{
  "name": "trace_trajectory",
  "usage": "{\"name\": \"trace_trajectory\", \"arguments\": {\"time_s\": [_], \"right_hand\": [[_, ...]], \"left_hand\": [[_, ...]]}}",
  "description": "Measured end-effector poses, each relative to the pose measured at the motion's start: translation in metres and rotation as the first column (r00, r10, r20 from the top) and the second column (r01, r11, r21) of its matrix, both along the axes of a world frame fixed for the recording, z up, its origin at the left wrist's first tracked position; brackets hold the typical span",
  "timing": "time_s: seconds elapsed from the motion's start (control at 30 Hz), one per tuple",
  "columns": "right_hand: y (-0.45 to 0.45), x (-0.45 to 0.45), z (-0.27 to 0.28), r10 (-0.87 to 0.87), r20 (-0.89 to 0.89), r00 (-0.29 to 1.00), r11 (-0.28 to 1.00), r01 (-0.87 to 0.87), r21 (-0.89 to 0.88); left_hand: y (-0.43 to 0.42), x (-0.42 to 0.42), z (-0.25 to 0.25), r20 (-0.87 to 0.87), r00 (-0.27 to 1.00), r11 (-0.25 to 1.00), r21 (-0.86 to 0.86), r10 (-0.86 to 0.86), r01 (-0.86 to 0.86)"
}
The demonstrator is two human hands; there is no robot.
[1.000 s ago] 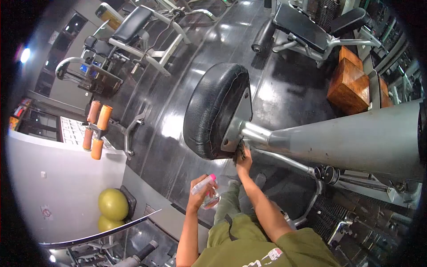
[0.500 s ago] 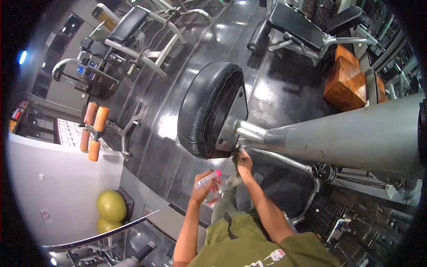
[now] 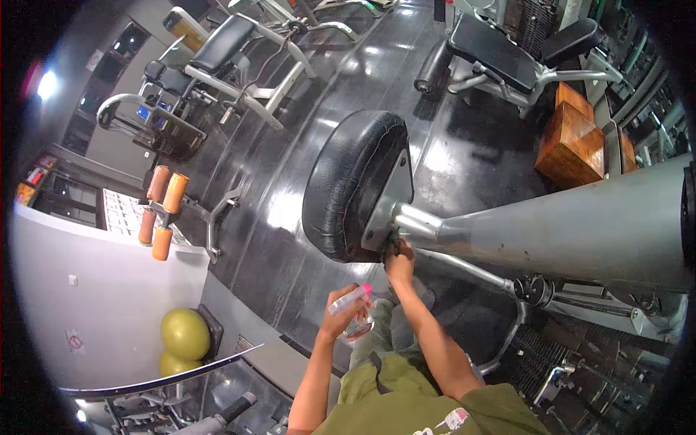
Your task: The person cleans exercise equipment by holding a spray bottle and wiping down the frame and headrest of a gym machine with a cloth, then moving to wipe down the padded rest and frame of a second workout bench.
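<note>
My left hand is wrapped round a spray bottle with a translucent top, a pink tip and a clear body. It is held low, in front of my legs. Above it stands a black padded seat on a silver metal bracket. My right hand is up at the bracket's lower edge, closed on a dark cloth pressed against the underside. Part of the cloth and the fingertips are hidden by the hand and the seat.
A thick grey beam runs right from the seat. Wooden boxes and a black bench stand behind. At left are orange foam rollers, a white partition and green exercise balls.
My view has shifted slightly, so the surroundings sit further right. The right hand with the cloth remains at the bracket's lower edge, and the left still holds the spray bottle.
</note>
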State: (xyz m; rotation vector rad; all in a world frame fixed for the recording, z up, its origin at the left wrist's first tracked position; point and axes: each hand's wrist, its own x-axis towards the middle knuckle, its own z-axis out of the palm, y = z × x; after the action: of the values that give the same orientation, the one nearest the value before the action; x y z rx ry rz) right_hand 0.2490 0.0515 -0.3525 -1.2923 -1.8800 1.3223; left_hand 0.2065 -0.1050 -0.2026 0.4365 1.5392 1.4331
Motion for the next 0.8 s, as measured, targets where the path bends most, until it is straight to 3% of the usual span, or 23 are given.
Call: {"name": "trace_trajectory", "arguments": {"time_s": [0.03, 0.13, 0.17, 0.27, 0.37, 0.4, 0.43, 0.47, 0.5, 0.57, 0.67, 0.8], "right_hand": [[-0.003, 0.004, 0.017, 0.014, 0.057, 0.998, 0.999, -0.017, 0.044], [-0.004, 0.022, 0.084, 0.087, -0.157, 0.984, 0.991, -0.069, 0.115], [-0.005, 0.025, 0.099, 0.119, -0.28, 0.953, 0.993, -0.118, 0.021], [-0.005, 0.019, 0.089, 0.07, -0.367, 0.928, 0.998, -0.062, 0.033], [0.003, 0.018, 0.07, 0.107, -0.25, 0.962, 0.989, -0.128, -0.071], [0.005, 0.02, 0.067, 0.131, -0.227, 0.965, 0.982, -0.158, -0.104], [0.005, 0.022, 0.074, 0.133, -0.151, 0.98, 0.991, -0.135, -0.005], [0.007, 0.024, 0.082, 0.143, -0.22, 0.965, 0.989, -0.148, -0.006], [0.01, 0.027, 0.089, 0.154, -0.287, 0.946, 0.987, -0.163, -0.008], [0.012, 0.038, 0.115, 0.146, -0.402, 0.904, 0.977, -0.195, -0.083], [0.009, 0.054, 0.123, -0.006, -0.445, 0.895, 0.973, -0.098, -0.21], [0.005, 0.073, 0.142, 0.028, -0.445, 0.895, 0.998, -0.054, -0.046]], "left_hand": [[-0.001, 0.0, -0.001, -0.01, 1.0, 1.0, 0.011, 0.001, 0.0], [-0.001, 0.001, -0.001, -0.008, 1.0, 1.0, 0.011, 0.022, -0.022], [-0.002, 0.002, 0.001, -0.001, 1.0, 1.0, 0.003, 0.031, -0.031], [0.004, 0.006, 0.016, -0.107, 0.994, 0.998, -0.063, 0.018, -0.024], [0.018, 0.016, 0.047, -0.23, 0.973, 0.986, -0.159, 0.009, -0.047], [0.023, 0.02, 0.056, -0.377, 0.926, 0.983, -0.173, -0.012, -0.057], [0.03, 0.022, 0.065, -0.517, 0.855, 0.981, -0.183, -0.037, -0.069], [0.041, 0.023, 0.074, -0.645, 0.761, 0.978, -0.189, -0.059, -0.084], [0.056, 0.027, 0.086, -0.82, 0.57, 0.995, 0.001, 0.06, -0.104], [0.074, 0.033, 0.109, -0.855, 0.507, 0.987, 0.04, 0.113, -0.153], [0.1, 0.033, 0.123, -0.896, 0.402, 0.977, 0.127, 0.189, -0.174], [0.124, 0.028, 0.131, -0.91, 0.384, 0.983, 0.111, 0.159, -0.146]]}}
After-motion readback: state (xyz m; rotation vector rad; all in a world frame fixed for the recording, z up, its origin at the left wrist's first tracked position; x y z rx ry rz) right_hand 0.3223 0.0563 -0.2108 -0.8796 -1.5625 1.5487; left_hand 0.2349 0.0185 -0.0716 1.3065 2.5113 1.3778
